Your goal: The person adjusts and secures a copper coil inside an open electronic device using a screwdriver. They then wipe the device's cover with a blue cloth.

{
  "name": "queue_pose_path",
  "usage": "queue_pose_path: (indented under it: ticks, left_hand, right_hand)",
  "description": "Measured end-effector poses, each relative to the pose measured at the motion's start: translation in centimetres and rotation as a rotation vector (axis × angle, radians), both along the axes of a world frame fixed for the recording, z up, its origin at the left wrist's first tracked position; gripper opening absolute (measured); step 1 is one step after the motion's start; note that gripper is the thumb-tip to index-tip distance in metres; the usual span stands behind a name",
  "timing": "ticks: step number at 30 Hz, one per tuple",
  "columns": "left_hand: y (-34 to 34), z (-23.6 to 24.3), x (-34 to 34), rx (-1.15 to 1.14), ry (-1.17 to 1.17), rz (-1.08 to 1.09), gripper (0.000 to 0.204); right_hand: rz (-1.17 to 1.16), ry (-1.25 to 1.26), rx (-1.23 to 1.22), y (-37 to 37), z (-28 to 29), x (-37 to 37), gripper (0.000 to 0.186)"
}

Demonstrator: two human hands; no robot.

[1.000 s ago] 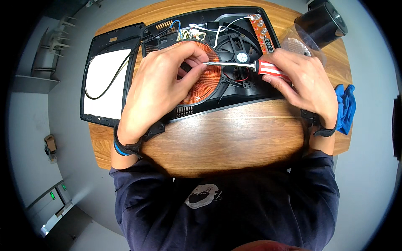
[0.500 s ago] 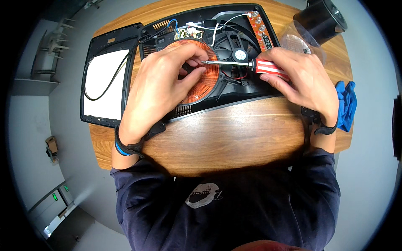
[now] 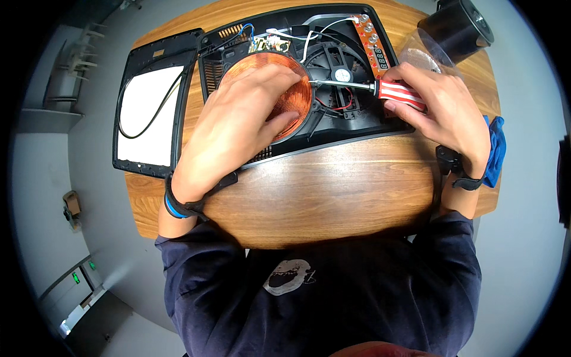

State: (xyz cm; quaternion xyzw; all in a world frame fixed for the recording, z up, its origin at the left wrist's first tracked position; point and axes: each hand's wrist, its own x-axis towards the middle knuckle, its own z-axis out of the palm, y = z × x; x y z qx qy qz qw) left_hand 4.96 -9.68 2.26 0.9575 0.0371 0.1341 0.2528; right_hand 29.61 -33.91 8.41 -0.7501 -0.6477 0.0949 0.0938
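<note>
Screwdriver (image 3: pixel 389 91), red-and-white handled: located above the opened black housing (image 3: pixel 363 123), its shaft lying across the fan (image 3: pixel 328 62) from right to left, the tip at the right-hand edge of the copper coil (image 3: pixel 295 97). Whether the tip touches the winding cannot be determined.

Right hand (image 3: pixel 447 106): thumb and fingers closed around the handle, a firm hold well back from the shaft. Left hand (image 3: pixel 244 102): palm down over the coil, thumb and forefinger spread wide, nothing seen between them (the area beneath the palm is hidden).

Recommended practice, in my judgement: keep the handle light in the fingers and the wrist low, so the tip can be guided without scraping the winding. The left hand would serve best as a steady rest, bearing on the housing rather than pressing on the copper. The shaft should be held clear of the white wires (image 3: pixel 309 45) and the fan blades, since a slip toward either could snag. Fingertips are best kept out of the tip's line.
</note>
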Motion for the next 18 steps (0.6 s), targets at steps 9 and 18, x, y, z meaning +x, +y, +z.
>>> queue_pose_path:
  ticks: [9, 18]
  left_hand:
    - [-0.2, -1.0, -0.9, 0.125, 0.079, -0.162, 0.052]
    - [-0.3, -2.1, -1.7, 0.153, 0.042, -0.160, 0.054]
  right_hand:
    - [0.086, -0.078, -0.069, -0.1, 1.0, 0.0, 0.032]
    - [0.091, -0.126, -0.077, 0.3, 2.0, -1.2, 0.030]
